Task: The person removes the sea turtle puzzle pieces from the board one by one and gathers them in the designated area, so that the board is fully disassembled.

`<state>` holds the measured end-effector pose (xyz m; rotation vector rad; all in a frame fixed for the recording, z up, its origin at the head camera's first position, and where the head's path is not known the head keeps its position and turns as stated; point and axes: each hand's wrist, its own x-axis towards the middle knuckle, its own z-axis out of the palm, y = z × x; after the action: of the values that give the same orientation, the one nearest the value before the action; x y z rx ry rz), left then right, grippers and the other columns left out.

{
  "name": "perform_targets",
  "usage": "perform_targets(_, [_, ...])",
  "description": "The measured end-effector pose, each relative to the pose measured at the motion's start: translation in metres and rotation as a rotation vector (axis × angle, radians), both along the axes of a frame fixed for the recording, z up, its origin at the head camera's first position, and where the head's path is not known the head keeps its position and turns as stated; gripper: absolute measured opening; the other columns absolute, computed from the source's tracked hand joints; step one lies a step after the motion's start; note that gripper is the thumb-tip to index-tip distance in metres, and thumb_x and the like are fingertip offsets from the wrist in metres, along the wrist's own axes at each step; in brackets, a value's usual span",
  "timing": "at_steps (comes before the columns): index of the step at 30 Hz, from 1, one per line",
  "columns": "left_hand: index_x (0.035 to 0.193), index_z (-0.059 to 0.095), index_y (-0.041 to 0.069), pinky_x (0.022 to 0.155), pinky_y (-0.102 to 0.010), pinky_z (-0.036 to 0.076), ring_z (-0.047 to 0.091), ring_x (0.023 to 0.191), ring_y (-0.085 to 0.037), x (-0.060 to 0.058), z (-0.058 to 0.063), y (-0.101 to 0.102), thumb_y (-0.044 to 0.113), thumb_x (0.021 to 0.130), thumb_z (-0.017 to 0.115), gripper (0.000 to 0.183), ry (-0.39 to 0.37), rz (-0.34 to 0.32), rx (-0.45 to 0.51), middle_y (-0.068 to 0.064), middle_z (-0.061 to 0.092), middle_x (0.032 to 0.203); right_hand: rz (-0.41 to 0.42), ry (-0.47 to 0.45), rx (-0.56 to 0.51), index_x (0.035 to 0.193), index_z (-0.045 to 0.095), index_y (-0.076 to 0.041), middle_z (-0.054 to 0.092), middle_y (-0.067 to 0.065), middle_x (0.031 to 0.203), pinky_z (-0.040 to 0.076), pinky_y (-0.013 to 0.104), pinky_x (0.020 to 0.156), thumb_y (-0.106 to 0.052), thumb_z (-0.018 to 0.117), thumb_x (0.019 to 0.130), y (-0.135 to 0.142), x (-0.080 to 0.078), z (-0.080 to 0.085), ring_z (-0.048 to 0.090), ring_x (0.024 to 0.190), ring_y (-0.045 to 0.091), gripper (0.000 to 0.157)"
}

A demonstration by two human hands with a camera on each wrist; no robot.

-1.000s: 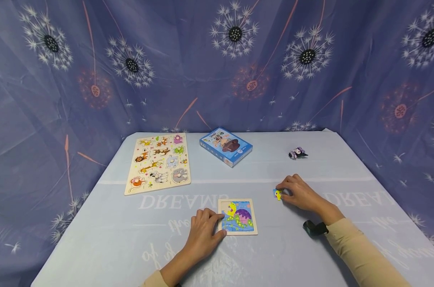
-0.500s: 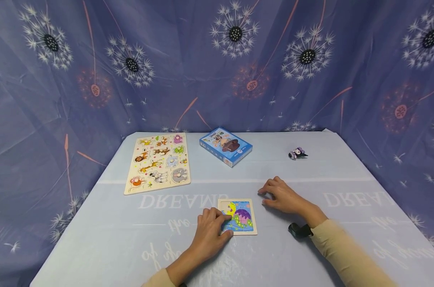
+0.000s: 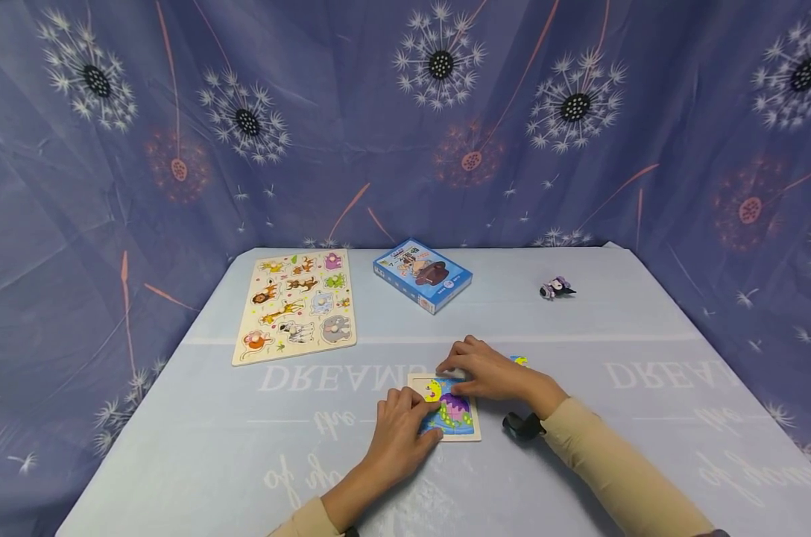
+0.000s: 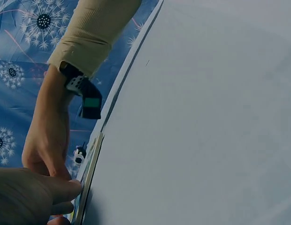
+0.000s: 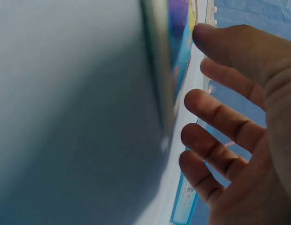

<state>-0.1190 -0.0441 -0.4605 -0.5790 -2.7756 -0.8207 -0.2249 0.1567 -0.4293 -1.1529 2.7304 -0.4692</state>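
L hand [image 3: 400,429] lies w/ fingers over the left side of the small puzzle [image 3: 454,419], low centre of frame, thumb at its lower edge, prob. so it won't slide. R hand [image 3: 489,371]: fingers spread over the puzzle's upper right corner, nothing seen pinched; can't tell if it's touching. 1 loose pc [image 3: 520,360] just past the R wrist, partly hidden, likely left within easy reach. Farther out, prob. set back for working room: 1 animal board [image 3: 309,307] left of centre, 1 blue box [image 3: 422,274] mid-frame, 1 figurine [image 3: 557,288] right of centre.
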Motion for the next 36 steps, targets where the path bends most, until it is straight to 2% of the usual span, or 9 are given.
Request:
perform_targets(7, [0.113,0.07,0.015,0.078,-0.033,0.028,0.037,0.09,-0.013,0.0,-0.001,0.0,0.027,0.078,0.072,0.036,0.02,-0.003,-0.008,0.003,0.049,0.097,0.054,-0.041,0.065,0.117,0.064,-0.035,0.057,-0.007,0.103,0.035,0.03,0.082,-0.031,0.069,0.084,-0.012,-0.003,0.007,0.039,0.092,0.01,0.034])
perform_targets(17, [0.113,0.069,0.014,0.078,-0.032,0.028,0.037,0.091,-0.013,0.002,0.0,0.0,0.027,0.079,0.072,0.036,0.022,-0.006,-0.021,0.003,0.049,0.099,0.099,-0.053,0.144,0.118,0.064,-0.04,0.054,-0.008,0.105,0.033,0.027,0.079,-0.032,0.069,0.084,-0.016,-0.008,0.008,0.037,0.09,0.009,0.036])
perform_targets(23, [0.112,0.07,0.015,0.078,-0.033,0.029,0.038,0.091,-0.013,0.003,0.0,0.001,0.028,0.079,0.072,0.036,0.036,0.005,-0.034,0.003,0.05,0.099,0.128,-0.043,0.159,0.119,0.064,-0.04,0.053,-0.008,0.105,0.034,0.028,0.079,-0.032,0.07,0.084,-0.016,-0.009,0.009,0.038,0.091,0.01,0.036])
perform_targets(30, [0.113,0.07,0.014,0.078,-0.033,0.029,0.038,0.091,-0.013,0.004,0.0,0.001,0.027,0.078,0.072,0.037,0.051,0.007,-0.028,0.003,0.049,0.098,0.119,-0.039,0.171,0.117,0.064,-0.04,0.053,-0.01,0.105,0.036,0.029,0.085,-0.033,0.069,0.084,-0.017,-0.008,0.01,0.039,0.096,0.009,0.034])
perform_targets(36, [0.112,0.07,0.013,0.078,-0.033,0.03,0.037,0.092,-0.013,0.004,0.0,0.001,0.026,0.078,0.073,0.037,0.049,0.001,-0.011,0.003,0.049,0.098,0.131,-0.056,0.157,0.113,0.065,-0.038,0.054,-0.007,0.106,0.037,0.031,0.085,-0.032,0.071,0.083,-0.018,-0.011,0.012,0.039,0.096,0.011,0.031])
